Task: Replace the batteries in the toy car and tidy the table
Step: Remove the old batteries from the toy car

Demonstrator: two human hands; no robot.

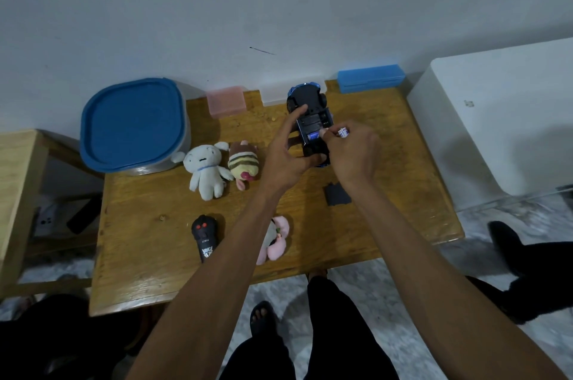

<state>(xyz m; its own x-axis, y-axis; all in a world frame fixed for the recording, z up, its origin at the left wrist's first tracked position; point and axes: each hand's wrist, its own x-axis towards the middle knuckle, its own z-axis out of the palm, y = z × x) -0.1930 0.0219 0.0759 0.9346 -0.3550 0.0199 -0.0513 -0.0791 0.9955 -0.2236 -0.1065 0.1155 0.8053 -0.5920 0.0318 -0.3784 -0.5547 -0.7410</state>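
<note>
A home room: plush toys on a small wooden table against a plain wall.

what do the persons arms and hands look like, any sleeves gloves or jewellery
Both forearms are bare right down to the frame's lower edge, with no sleeves in view. The left hand and right hand wear no gloves, and no watch, bracelet or ring can be seen on either.

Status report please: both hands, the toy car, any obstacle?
Left hand holds upturned toy car. Right hand pinches battery at open compartment. No obstacle.
</note>
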